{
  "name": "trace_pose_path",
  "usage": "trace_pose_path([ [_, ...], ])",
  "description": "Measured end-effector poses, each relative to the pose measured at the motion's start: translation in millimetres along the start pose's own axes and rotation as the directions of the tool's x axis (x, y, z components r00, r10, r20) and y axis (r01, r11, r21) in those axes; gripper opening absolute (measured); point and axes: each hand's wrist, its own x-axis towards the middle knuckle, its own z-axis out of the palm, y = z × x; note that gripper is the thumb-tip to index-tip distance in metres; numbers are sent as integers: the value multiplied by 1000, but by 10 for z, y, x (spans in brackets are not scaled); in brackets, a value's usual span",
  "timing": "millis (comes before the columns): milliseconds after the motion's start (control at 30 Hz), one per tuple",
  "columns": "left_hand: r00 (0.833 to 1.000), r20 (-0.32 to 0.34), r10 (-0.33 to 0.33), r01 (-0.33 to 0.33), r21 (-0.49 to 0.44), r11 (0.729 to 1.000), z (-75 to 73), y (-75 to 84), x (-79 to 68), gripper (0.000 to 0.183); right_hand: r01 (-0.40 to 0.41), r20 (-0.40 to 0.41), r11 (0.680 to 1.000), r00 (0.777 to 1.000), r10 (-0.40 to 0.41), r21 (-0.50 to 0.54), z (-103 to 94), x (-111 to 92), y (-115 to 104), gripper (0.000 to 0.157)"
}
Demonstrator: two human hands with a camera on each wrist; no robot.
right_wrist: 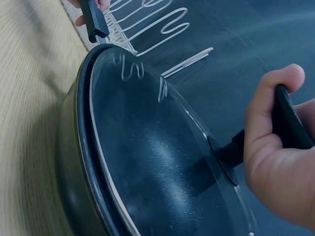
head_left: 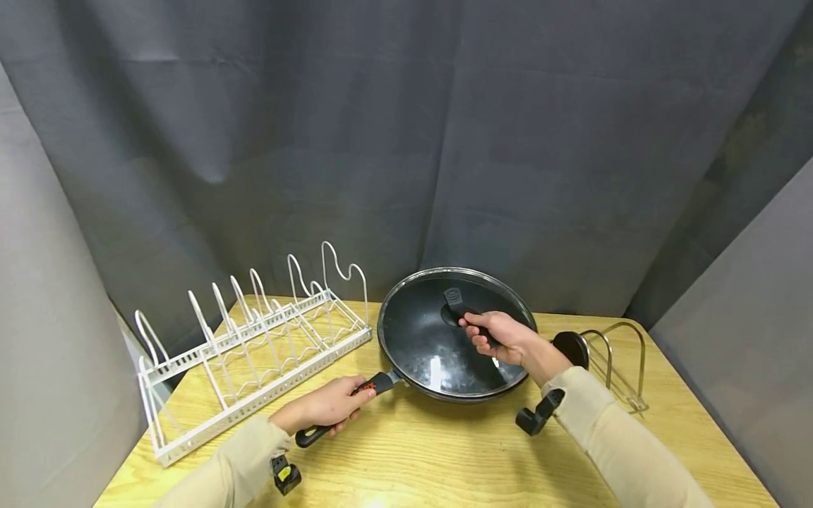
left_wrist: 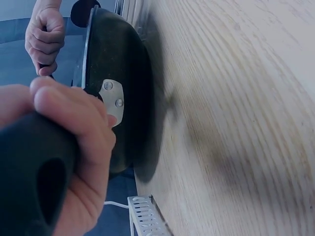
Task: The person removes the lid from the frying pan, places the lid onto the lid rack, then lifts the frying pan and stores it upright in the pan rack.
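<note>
Two things are grasped: the left hand [head_left: 333,406] wraps the long black handle [head_left: 381,383] of a deep, round, black metal pan [left_wrist: 125,69], and the right hand [head_left: 504,339] is curled round the black handle [head_left: 454,299] of a clear, domed glass lid [head_left: 428,346]. Pan and lid are at the back edge of the yellow wood-grain bench [head_left: 406,458], between a white wire rack [head_left: 273,389] toward the left edge and a silver wire stand [head_left: 643,360] near the right edge.

The pan looks stiff and fairly heavy, its weight far out from the grip — a hold nearer the bowl should twist the wrist less. The lid is likely rigid, slick and breakable; its centred handle seems the safest hold, with the smooth rim second best.

Red marks show on the pan's handle, which meets the bowl at a riveted silver bracket [left_wrist: 113,101]. A pale metal band edges the shiny lid. It lies over the bowl — whether it is fully seated, I cannot tell.
</note>
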Motion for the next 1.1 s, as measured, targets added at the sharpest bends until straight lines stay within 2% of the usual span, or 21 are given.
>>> trace_pose_path([
  [200, 1000, 0, -18, 18, -10, 1000, -6, 12, 12, 25, 41, -19, 992, 999, -43, -118, 11, -47, -36, 22],
  [533, 1000, -8, -21, 21, 22, 1000, 12, 57, 12, 24, 103, 6, 978, 995, -104, -183, 57, -221, -107, 18],
  [667, 999, -14, -46, 47, 31, 998, 27, 113, 5, 23, 139, 26, 963, 990, -137, -230, 109, -304, -111, 18],
  [900, 993, -55, -107, 109, 39, 993, 37, 189, -19, 23, 188, 2, 943, 981, -195, -274, 200, -430, -136, 19],
  [1100, 992, -68, -102, 107, 73, 992, 47, 194, -29, 25, 197, -23, 926, 976, -216, -321, 213, -571, -171, 18],
])
